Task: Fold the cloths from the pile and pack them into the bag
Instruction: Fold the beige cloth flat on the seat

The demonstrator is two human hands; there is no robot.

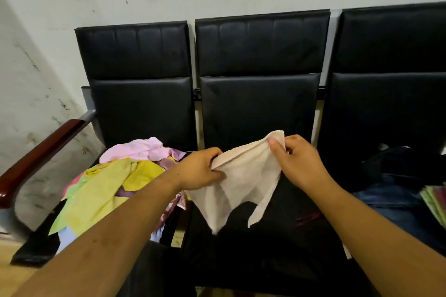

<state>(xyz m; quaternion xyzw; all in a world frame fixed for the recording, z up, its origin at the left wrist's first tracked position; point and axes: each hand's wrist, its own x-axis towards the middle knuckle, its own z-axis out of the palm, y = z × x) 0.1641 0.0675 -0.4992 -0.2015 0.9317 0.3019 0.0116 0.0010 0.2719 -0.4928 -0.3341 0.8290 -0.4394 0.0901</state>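
A pale beige cloth (243, 176) hangs in the air above the middle seat of a black bench. My left hand (199, 170) grips its left edge, bunched between fingers and thumb. My right hand (298, 159) pinches its upper right corner, thumb on top. The cloth's lower corners dangle loose. On the left seat lies the pile of cloths (113, 181): yellow, pink, light green, purple and light blue, crumpled together. A dark bag (405, 171) sits on the right seat, its opening hard to make out.
The black bench (258, 103) has three padded seats against a white wall. A brown wooden armrest (36, 154) ends it on the left. Several folded cloths (435, 202) show at the right edge, over blue fabric (386, 196).
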